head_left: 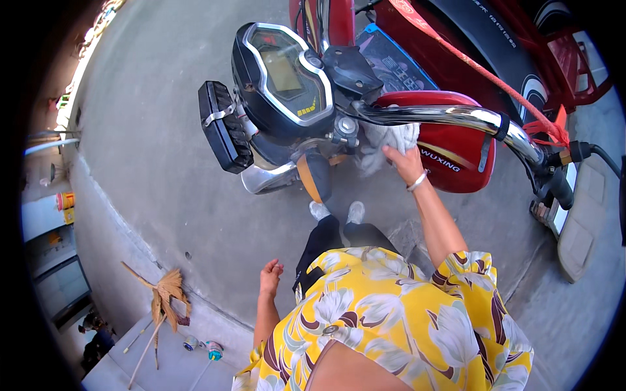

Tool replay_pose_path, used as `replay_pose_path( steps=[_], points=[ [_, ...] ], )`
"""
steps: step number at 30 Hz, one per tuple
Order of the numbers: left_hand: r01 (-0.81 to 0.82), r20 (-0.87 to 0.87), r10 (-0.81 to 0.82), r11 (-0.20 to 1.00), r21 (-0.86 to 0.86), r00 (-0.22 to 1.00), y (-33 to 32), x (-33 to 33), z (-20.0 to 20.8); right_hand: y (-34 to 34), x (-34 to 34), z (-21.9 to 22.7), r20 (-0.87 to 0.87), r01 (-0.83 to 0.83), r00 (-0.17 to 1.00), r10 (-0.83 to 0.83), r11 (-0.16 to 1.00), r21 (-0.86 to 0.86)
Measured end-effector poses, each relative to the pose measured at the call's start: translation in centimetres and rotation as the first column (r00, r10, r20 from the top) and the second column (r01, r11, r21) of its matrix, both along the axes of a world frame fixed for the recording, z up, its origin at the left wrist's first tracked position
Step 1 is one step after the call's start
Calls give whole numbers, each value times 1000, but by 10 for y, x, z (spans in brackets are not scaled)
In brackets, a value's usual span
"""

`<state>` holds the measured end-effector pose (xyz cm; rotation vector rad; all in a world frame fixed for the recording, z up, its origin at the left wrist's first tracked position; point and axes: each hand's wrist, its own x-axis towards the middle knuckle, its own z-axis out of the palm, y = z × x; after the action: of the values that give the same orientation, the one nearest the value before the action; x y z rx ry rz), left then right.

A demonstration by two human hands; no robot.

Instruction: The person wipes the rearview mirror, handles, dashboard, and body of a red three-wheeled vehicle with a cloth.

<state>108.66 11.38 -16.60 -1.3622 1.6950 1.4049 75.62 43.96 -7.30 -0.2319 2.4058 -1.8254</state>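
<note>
My right hand (407,164) is closed on a white cloth (398,135), just under the chrome handlebar (437,115) of a red electric vehicle. The cloth lies against the inner edge of a red leg-shield panel (453,171), beside the steering column; the fingertips are partly hidden in its folds. My left hand (271,275) hangs low at my side, fingers loosely bent, holding nothing and touching nothing. Ahead of me are the black instrument cluster (287,75) with its silver frame, a dark box-shaped headlamp (225,127) and the front mudguard (313,177).
A red cord (482,75) runs down to the right handlebar grip (561,189). A grey step (582,215) lies at the right. On a ledge at lower left are a dried palm-leaf fan (169,296) and small cans (213,350). Grey concrete (163,98) surrounds the vehicle.
</note>
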Motion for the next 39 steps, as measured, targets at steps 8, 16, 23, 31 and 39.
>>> replay_pose_path(
  steps=[8, 16, 23, 31, 39],
  points=[
    [66, -37, -66, 998, -14, 997, -37, -32, -8, -62, 7, 5, 321, 321, 945, -57, 336, -886],
    [-1, -43, -3, 996, -86, 999, -37, -29, 18, -34, -74, 17, 90, 107, 993, -75, 892, -438],
    [-23, 37, 25, 998, -58, 999, 21, -15, 16, -44, -147, 58, -378, -62, 865, 331, 818, 573],
    [-120, -86, 114, 990, -70, 990, 82, -36, 28, -46, -125, 90, -124, -599, 674, 728, 637, 485],
    [-160, -86, 153, 983, -86, 985, 91, -3, 21, -46, -146, 110, -33, -668, 444, 895, 355, 654]
  ],
)
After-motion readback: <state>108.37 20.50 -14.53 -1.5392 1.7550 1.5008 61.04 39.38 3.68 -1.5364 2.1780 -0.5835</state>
